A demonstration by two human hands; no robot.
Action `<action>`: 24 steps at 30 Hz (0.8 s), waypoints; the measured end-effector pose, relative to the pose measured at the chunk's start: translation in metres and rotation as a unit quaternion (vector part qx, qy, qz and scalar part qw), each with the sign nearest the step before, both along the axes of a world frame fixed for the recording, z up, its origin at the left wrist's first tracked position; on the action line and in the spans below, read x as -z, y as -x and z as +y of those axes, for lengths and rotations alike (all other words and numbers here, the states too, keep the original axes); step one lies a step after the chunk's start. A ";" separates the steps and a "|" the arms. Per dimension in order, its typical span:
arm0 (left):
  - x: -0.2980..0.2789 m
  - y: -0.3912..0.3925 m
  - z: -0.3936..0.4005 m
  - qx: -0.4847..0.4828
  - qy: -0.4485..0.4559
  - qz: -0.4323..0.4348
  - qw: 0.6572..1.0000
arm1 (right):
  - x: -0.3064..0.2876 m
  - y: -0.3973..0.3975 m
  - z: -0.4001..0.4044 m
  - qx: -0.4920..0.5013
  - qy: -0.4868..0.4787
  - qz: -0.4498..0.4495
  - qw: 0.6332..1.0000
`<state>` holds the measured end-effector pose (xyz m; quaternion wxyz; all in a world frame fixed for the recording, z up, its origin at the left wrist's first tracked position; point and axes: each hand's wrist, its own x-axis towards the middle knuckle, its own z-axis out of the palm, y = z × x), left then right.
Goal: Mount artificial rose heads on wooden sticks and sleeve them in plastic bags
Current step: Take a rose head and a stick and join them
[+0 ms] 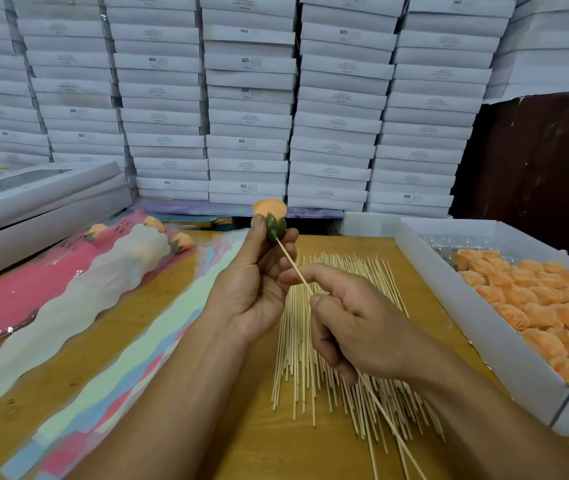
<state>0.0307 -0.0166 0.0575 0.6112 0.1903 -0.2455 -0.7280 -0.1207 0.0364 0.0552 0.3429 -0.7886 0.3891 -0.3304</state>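
Note:
My left hand (255,282) grips an orange rose head (270,208) by its green base, raised above the table. A thin wooden stick (291,263) runs from that green base down to my right hand (352,323), which pinches it between thumb and forefinger. The stick's tip sits in the base. A loose pile of sticks (324,358) lies on the wooden table under both hands. Long plastic bags (130,327) in pink, white and pastel colours lie to the left, some with sleeved roses (153,223) at the far end.
A white tray (484,344) full of orange rose heads stands at the right. Stacks of white boxes (248,98) wall off the back. Another white box (34,206) lies at the left rear. Bare wooden table (259,445) shows near the front edge.

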 end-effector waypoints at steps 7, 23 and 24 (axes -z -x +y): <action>-0.001 0.000 0.001 -0.008 -0.008 0.003 1.000 | -0.001 0.001 0.001 -0.001 0.005 0.011 1.000; -0.003 0.000 0.002 -0.017 -0.012 -0.004 1.000 | -0.001 0.002 0.001 0.004 -0.005 0.011 1.000; -0.003 0.000 0.002 -0.018 -0.012 -0.005 1.000 | -0.001 0.002 0.001 0.004 -0.006 0.010 1.000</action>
